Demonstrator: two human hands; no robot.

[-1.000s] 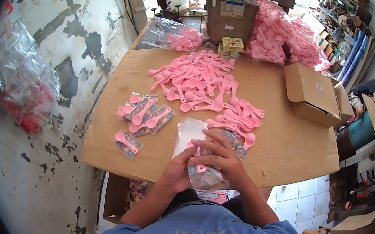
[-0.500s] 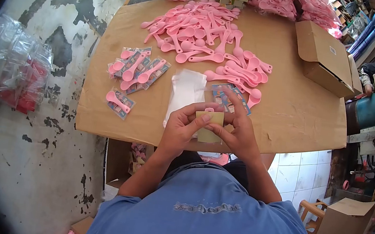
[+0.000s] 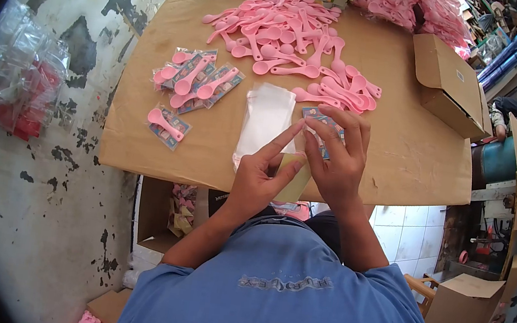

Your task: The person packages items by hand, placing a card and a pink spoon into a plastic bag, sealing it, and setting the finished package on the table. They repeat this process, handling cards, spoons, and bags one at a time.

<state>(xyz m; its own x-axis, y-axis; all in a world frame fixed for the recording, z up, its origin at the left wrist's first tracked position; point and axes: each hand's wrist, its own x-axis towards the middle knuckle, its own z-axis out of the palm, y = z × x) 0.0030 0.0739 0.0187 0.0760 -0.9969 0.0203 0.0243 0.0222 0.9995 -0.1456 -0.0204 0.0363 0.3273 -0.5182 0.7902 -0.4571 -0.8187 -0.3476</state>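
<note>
My left hand [image 3: 261,178] holds a pale yellow-green card [image 3: 295,180] between thumb and fingers, close to the table's front edge. Clear plastic seems to extend above the card. My right hand [image 3: 340,155] is closed in a pinch at the top, its fingertips meeting the left index finger; this looks like the clear bag's upper edge, though the film is hard to see. Just left of the hands lies a stack of clear plastic bags [image 3: 266,120]. Partly behind the right fingers are blue printed cards [image 3: 322,128].
A large heap of pink measuring spoons [image 3: 287,33] covers the table's far middle. Bagged spoons on cards [image 3: 193,86] lie at left, with a single one [image 3: 166,127] nearer. An open cardboard box [image 3: 452,85] stands at right. Another person [image 3: 516,112] works at far right.
The hands have lifted slightly and the card has tilted, with less of it showing. My right fingers have come together with the left index finger above the card.
</note>
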